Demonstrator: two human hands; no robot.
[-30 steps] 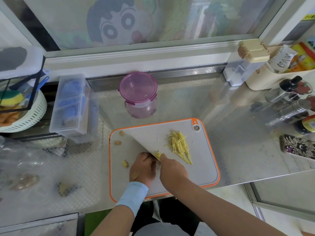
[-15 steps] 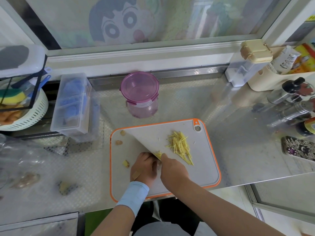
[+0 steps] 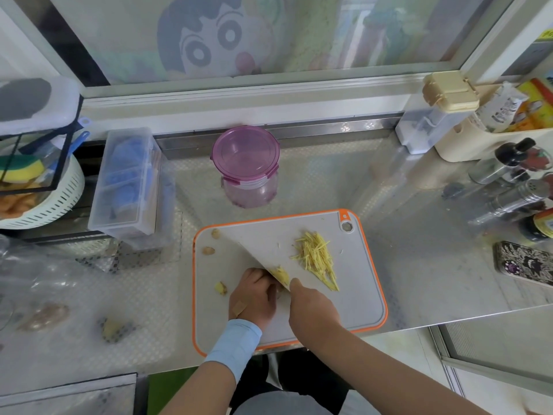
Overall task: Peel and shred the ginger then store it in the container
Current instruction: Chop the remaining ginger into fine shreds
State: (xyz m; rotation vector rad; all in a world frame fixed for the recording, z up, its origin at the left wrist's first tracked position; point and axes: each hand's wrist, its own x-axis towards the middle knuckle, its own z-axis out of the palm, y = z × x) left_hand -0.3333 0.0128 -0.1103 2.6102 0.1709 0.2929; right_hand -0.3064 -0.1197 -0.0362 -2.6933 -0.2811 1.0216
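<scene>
Your left hand (image 3: 254, 298) was clenched down on the ginger piece (image 3: 280, 275) near the middle of the orange-rimmed cutting board (image 3: 363, 298), fingertips curled close to the blade. Your right hand (image 3: 311, 308) was wrapped around the handle of the cleaver (image 3: 263, 250), whose broad flat side angled up and away toward the board's far left corner. The handle itself was hidden under your fist, so I judged that grip from the posture only.

A loose heap of ginger shreds (image 3: 317, 259) lay just to the right of the blade, and a few peel scraps (image 3: 220, 287) sat along the board's left side. The purple-lidded container (image 3: 247, 169) stood on the counter (image 3: 404, 235) beyond the board, lid on (it would need unclipping before anything went in).

What remained of the piece looked small and thin, which I took to be the awkward part: fresh ginger is firm and fibrous but damp where cut, so a small stub tends to slip or roll. Holding it on its flat cut face with knuckles forward seemed the safer way. The shreds would be light, limp and slightly sticky, likely better gathered by pinching a bunch or scooping them on the blade than by picking strands.
</scene>
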